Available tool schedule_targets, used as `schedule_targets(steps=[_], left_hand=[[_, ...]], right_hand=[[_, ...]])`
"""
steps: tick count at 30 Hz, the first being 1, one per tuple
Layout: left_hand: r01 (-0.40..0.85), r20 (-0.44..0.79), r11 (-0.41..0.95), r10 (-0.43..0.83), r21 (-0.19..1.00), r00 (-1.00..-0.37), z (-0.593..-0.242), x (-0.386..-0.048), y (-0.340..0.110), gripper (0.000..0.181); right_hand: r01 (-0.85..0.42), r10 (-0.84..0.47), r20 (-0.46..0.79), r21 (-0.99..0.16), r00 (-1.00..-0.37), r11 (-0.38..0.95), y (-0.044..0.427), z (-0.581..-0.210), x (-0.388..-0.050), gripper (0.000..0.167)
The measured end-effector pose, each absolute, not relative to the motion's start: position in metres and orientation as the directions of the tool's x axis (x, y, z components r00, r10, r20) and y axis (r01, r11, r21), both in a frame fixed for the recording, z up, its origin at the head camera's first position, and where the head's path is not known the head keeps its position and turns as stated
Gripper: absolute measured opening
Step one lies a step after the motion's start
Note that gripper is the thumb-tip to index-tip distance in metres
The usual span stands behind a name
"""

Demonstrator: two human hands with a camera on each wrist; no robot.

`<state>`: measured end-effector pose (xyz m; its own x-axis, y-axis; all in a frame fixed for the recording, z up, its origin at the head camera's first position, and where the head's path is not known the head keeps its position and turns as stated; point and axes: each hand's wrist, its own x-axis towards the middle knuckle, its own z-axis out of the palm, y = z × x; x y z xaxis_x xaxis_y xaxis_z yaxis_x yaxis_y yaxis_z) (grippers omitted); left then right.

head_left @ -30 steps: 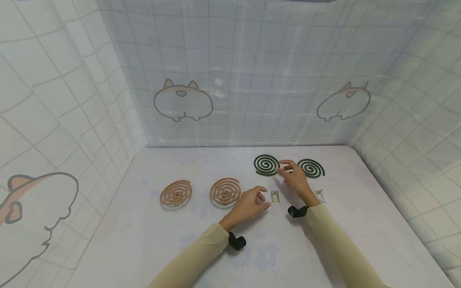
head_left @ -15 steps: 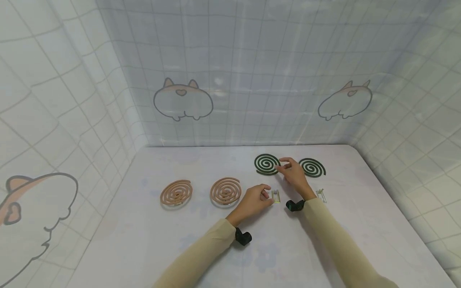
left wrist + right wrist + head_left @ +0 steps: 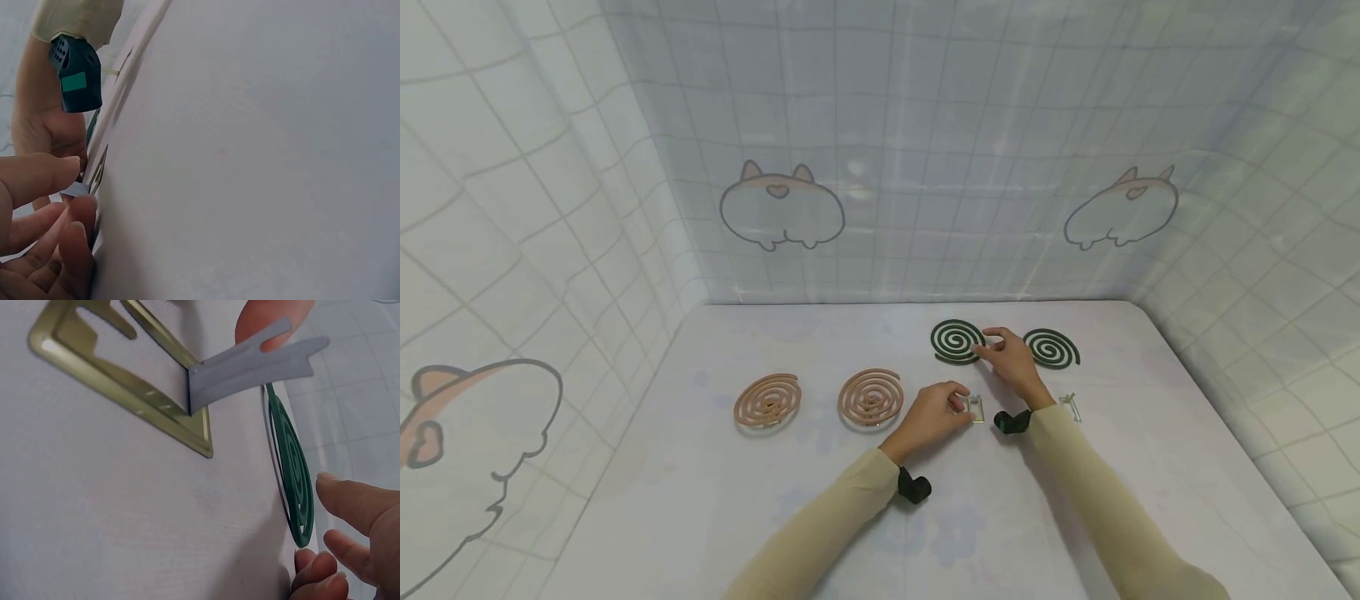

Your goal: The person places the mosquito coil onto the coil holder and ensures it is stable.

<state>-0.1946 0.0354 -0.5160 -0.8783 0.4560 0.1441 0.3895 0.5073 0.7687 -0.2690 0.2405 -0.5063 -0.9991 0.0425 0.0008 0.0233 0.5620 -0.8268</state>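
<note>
Left hand: the left hand (image 3: 931,414) is at the near metal stand, fingers bent and parted, thumb and forefinger to either side of its upright tab (image 3: 247,369); whether skin touches the tab I cannot tell
Near stand: the near metal stand (image 3: 125,400) is a gold-toned rectangular frame lying flat on the surface (image 3: 700,517), its grey, notched tab rising at a slant from it
Right hand: the right hand (image 3: 1011,362) reaches over the surface with thumb and fingers apart, at the right edge of the left green coil; whether they touch its rim I cannot tell
Left green coil: the left green coil (image 3: 957,342) is a spiral near the back of the surface, beyond the near stand
Right green coil: the right green coil (image 3: 1051,348) lies just beyond the right hand, partly behind it in the head view
Far-right stand: the second metal stand (image 3: 1074,409) lies beside the right forearm, its tab also raised
Brown coils: the left brown coil (image 3: 768,402) and the right brown coil (image 3: 871,400) sit to the left of the left hand, well apart from the green ones
Wrists: beige sleeves (image 3: 1101,504); a dark wrist camera (image 3: 913,486) on each arm
Backdrop: pale grid-patterned walls (image 3: 910,108) with cartoon animals (image 3: 782,210)
</note>
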Motion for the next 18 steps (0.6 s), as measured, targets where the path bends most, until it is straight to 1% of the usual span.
schedule_targets(steps=[11,18], left_hand=[[0.39,0.131,0.567,0.442,0.725,-0.887,-0.522,-0.2,0.037,0.033],[0.389,0.136,0.558,0.44,0.733,-0.887,-0.522,-0.201,0.038,0.032]], right_hand=[[0.006,0.034,0.019,-0.779,-0.999,0.627,0.239,-0.51,-0.276,0.061],[-0.005,0.033,0.035,-0.77,-0.999,0.638,0.24,-0.51,-0.279,0.064]])
